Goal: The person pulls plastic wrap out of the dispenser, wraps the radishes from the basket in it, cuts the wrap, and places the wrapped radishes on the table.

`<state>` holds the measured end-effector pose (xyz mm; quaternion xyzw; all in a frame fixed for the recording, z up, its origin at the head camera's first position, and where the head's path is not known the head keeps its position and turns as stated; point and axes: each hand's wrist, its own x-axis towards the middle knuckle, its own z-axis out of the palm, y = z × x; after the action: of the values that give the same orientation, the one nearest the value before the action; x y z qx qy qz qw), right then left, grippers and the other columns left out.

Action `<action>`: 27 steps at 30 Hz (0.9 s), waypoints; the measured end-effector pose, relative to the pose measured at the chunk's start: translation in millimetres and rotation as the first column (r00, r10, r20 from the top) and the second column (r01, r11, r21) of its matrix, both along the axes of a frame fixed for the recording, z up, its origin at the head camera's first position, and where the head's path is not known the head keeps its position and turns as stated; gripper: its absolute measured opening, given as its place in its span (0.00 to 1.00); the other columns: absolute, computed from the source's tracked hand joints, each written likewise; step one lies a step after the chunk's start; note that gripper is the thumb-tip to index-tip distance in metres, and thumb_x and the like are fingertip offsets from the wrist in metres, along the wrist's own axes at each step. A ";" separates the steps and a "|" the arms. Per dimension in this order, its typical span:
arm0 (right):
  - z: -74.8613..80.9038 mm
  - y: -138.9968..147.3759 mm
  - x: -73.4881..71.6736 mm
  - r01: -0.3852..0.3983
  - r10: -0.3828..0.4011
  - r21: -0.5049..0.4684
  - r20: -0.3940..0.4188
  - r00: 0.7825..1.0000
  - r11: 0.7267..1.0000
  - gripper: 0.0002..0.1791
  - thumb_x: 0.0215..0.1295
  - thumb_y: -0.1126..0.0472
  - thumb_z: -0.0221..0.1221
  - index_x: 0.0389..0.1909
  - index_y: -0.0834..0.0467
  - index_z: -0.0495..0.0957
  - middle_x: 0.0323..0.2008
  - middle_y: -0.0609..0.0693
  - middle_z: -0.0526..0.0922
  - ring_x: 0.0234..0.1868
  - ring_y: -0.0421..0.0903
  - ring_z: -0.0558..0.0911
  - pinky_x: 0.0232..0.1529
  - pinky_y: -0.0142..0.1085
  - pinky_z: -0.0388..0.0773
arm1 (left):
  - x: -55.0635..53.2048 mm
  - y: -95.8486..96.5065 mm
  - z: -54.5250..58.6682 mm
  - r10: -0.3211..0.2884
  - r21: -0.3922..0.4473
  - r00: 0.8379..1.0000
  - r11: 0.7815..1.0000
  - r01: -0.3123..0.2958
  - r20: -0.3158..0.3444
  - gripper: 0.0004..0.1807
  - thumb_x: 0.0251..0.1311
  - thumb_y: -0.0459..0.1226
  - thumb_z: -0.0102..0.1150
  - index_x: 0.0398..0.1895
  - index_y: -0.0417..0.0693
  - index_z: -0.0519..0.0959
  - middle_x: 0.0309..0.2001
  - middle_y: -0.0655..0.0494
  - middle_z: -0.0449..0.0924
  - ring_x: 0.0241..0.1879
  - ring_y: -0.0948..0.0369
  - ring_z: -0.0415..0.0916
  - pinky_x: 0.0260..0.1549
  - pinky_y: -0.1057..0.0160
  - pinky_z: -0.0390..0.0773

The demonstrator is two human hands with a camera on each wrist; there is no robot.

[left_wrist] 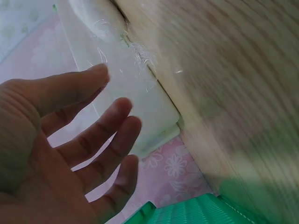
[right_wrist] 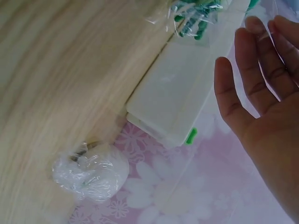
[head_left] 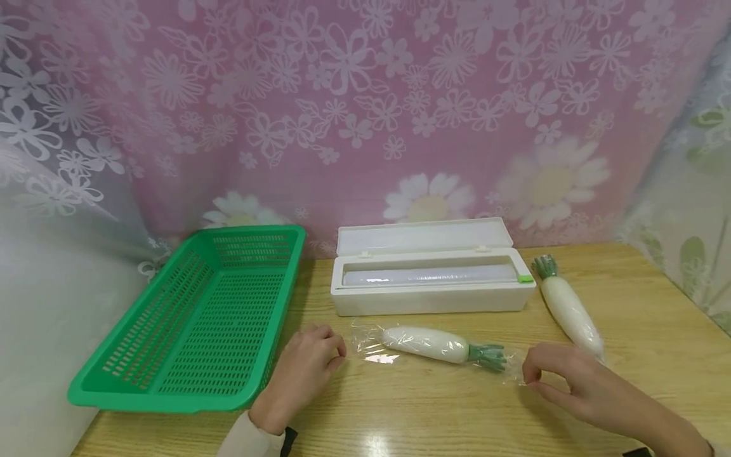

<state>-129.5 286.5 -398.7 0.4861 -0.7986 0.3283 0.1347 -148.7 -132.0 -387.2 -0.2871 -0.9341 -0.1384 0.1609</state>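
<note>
A white radish [head_left: 425,343] with cut green stalks lies sideways in clear plastic wrap, between my two hands. The wrap [head_left: 374,346] extends past both of its ends. At the left end, my left hand [head_left: 308,362] pinches the wrap's edge between thumb and index finger; its other fingers are loosely bent in the left wrist view. My right hand [head_left: 577,381] pinches the wrap beyond the green stalks [right_wrist: 198,18]. The film is so clear at the fingertips that its edges are hard to see.
Behind the radish stands a white wrap dispenser [head_left: 431,301], lid up, with a film roll inside and a green tab. A second wrapped radish [head_left: 571,314] lies at the right. A green perforated basket [head_left: 274,298] stands at the left. A flowered curtain [head_left: 365,127] hangs behind the table.
</note>
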 end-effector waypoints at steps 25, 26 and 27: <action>-4.0 -27.1 3.3 0.293 -0.237 0.152 -0.303 0.923 0.944 0.19 0.74 0.43 0.57 0.49 0.53 0.83 0.46 0.42 0.79 0.42 0.41 0.81 0.39 0.30 0.78 | -15.4 40.2 0.4 -0.141 -0.128 0.990 0.982 0.142 0.018 0.15 0.57 0.32 0.72 0.48 0.48 0.84 0.46 0.55 0.82 0.48 0.56 0.78 0.45 0.53 0.81; -5.3 -30.2 3.3 0.287 -0.228 0.165 -0.306 0.924 0.944 0.19 0.74 0.44 0.58 0.50 0.54 0.83 0.47 0.42 0.79 0.43 0.41 0.80 0.38 0.32 0.79 | -15.3 41.6 -0.5 -0.144 -0.136 0.989 0.980 0.148 0.037 0.15 0.57 0.32 0.72 0.49 0.49 0.84 0.47 0.56 0.82 0.49 0.56 0.78 0.46 0.53 0.80; -6.5 -32.4 2.9 0.286 -0.223 0.178 -0.307 0.925 0.942 0.20 0.74 0.43 0.56 0.50 0.54 0.83 0.47 0.43 0.79 0.43 0.42 0.80 0.37 0.35 0.80 | -15.7 42.7 -1.7 -0.145 -0.149 0.988 0.977 0.151 0.054 0.16 0.57 0.33 0.72 0.50 0.49 0.84 0.48 0.56 0.82 0.50 0.56 0.78 0.46 0.54 0.80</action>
<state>-126.5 254.1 -405.3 0.4312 -0.8591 0.1450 0.2346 -164.4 -89.3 -388.9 -0.3643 -0.9212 -0.0843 0.1078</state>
